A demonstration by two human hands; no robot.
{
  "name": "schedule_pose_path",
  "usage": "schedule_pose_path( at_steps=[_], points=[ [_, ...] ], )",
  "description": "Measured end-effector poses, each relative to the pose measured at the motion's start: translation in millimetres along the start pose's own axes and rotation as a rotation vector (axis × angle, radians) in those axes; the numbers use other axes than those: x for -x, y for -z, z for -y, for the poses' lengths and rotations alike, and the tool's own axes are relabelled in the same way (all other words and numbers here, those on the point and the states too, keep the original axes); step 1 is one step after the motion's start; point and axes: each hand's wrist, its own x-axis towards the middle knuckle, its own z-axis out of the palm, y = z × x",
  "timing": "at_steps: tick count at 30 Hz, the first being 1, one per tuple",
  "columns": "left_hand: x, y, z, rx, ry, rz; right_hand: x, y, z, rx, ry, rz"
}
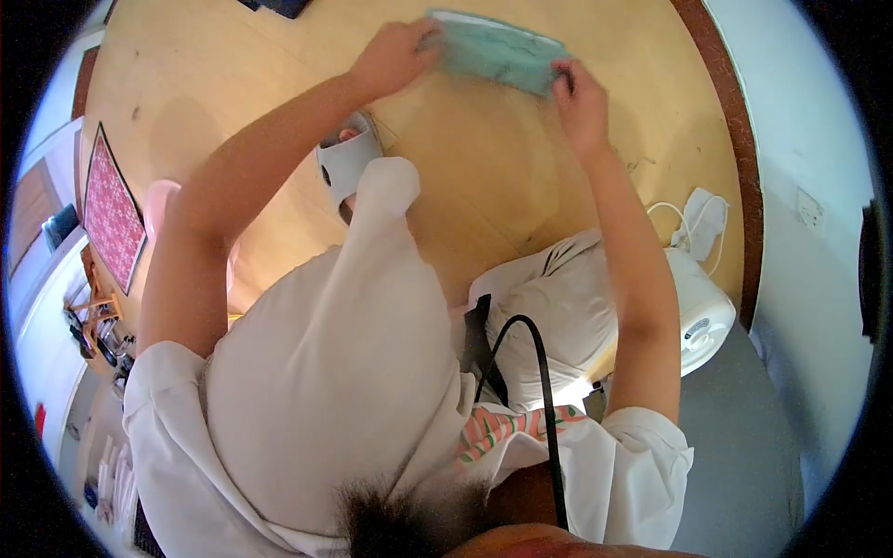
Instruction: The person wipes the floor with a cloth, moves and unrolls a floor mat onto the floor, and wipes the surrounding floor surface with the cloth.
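Observation:
A teal piece of fabric (pixel 498 54) with a pale upper edge is stretched out between my hands over the floor, slightly blurred. My left hand (pixel 402 58) is closed on its left end. At its lower right corner my right hand (pixel 581 100) is closed on the fabric too. Both arms reach forward, and the fabric tilts down toward the right. Below my left forearm shows a foot in a grey slipper (pixel 352 163). What exact kind of item the fabric is, I cannot make out.
A white rounded appliance (pixel 699 312) with a white cord stands at the right near the wall socket (pixel 809 210). At the left lie a pink patterned mat (pixel 113 209) and a pink object (pixel 162 206). A black cable (pixel 544 372) loops up in front of my body.

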Motion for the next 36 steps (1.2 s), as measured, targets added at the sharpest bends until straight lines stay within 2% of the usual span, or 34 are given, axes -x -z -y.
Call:
schedule_pose_path(
  at_steps=[1, 3, 4, 7, 10, 13, 16, 18, 21, 22, 24, 25, 30, 33, 36],
  points=[
    [-10, -1, 6, -0.055, -0.108, -0.172, -12, 4, 3, -0.136, -0.057, -0.077],
    [-21, 7, -3, -0.165, -0.324, -0.521, -33, 0, -8, 0.184, 0.254, -0.288],
    [-15, 15, -19, -0.142, -0.094, -0.451, -41, -3, -12, 0.344, 0.409, -0.391],
    [-24, 29, -5, -0.18, 0.012, -0.214, -55, -19, -7, 0.481, 0.835, -0.005],
    [-18, 18, 66, -0.282, -0.333, -0.673, -70, -24, 11, 0.561, 1.091, 0.25],
    [32, 33, 106, -0.186, -0.068, -0.8, -92, -25, 19, 0.632, 1.134, 0.359],
    [85, 44, 158, -0.137, 0.298, -0.897, -99, -49, -3, 0.561, 1.142, 0.256],
    [117, 40, 201, -0.196, 0.429, -0.997, -95, -62, -15, 0.416, 1.033, 0.221],
    [153, 35, 246, -0.152, 0.644, -0.975, -69, -103, -6, 0.111, 0.859, 0.213],
    [164, 27, 259, -0.203, 0.643, -0.952, -54, -118, 8, -0.005, 0.785, 0.22],
    [172, 19, 279, -0.302, 0.622, -0.91, -44, -142, 55, 0.278, 0.972, 0.311],
    [167, 19, 279, -0.327, 0.641, -0.927, -49, -156, 72, 0.277, 0.989, 0.291],
    [154, 19, 237, -0.33, 0.768, -0.921, -90, -199, 116, 0.362, 1.094, 0.196],
    [152, 21, 230, -0.368, 0.74, -0.929, -135, -199, 118, 0.44, 1.02, 0.083],
    [153, 17, 234, -0.36, 0.753, -0.932, -182, -165, 102, 0.574, 0.739, -0.155]
  ],
)
